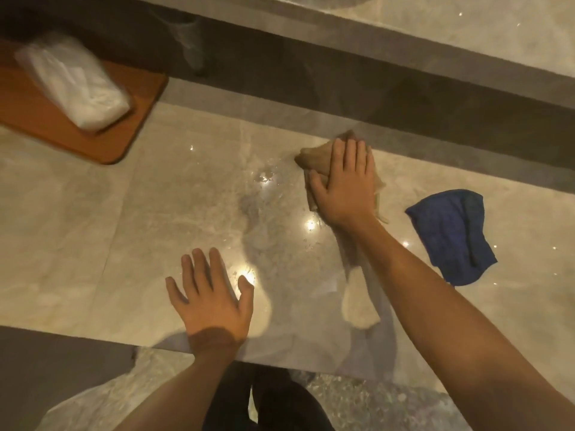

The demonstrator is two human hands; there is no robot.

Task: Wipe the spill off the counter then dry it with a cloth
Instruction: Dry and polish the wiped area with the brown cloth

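Your right hand is lying flat, fingers together and pointing toward twelve o'clock, pressing down on a crumpled beige cloth at the far side of the glossy beige marble counter, near the dark grey strip along its back. The cloth's long axis is running roughly from eleven o'clock to five o'clock beneath your palm, with a bunched corner poking out at ten o'clock past your index finger. Just to the nine o'clock side of that cloth, a patch of wet streaks and droplets is glistening on the stone. Your left hand is spread open, fingers apart, palm down on the bare counter near its front edge, holding nothing. At three o'clock from your right hand, well apart from it, a rumpled dark blue cloth is lying loose, its length running from twelve to six o'clock. At ten o'clock, a white plastic-wrapped packet is sitting on a brown wooden board with rounded corners; no writing on it is legible.
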